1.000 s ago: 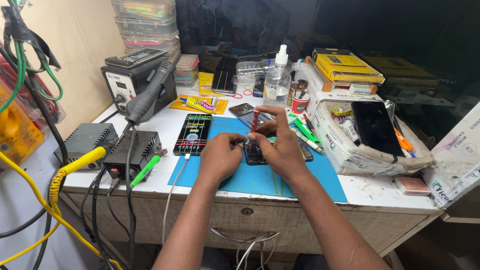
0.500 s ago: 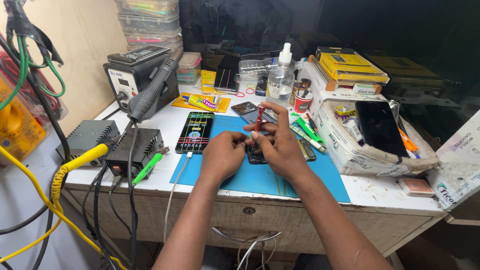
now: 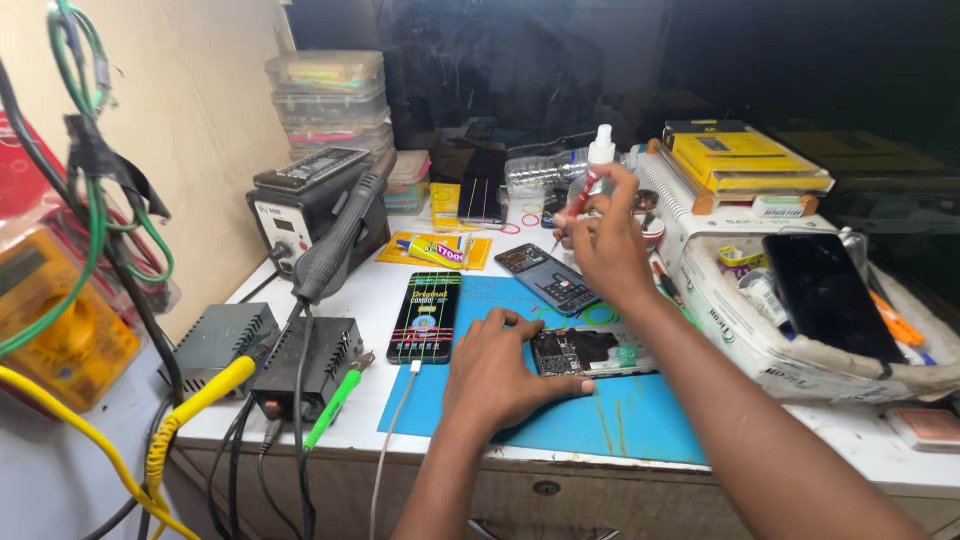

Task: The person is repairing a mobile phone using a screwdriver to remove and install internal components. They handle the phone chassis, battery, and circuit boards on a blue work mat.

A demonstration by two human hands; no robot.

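Observation:
An opened phone [image 3: 592, 352] with its circuit board bared lies on the blue work mat [image 3: 630, 412]. My left hand [image 3: 497, 370] rests flat on the mat, fingers against the phone's left end. Raised above the mat near a clear dropper bottle [image 3: 596, 165], my right hand [image 3: 607, 240] holds a thin red-handled screwdriver [image 3: 572, 214], tip pointing down. A removed grey phone back [image 3: 548, 279] lies just below that hand. A black phone [image 3: 427, 315] with a colourful lit screen lies at the mat's left edge.
A hot-air rework station [image 3: 310, 205] with its handpiece, two black power boxes [image 3: 306, 366] and cables fill the left side. A glue tube [image 3: 434, 252] lies behind the mat. A white tray [image 3: 770, 345] with a dark phone and boxes stands right.
My right hand has lifted off the opened phone with the screwdriver and gone up and back toward the bottle. My left hand stays by the phone.

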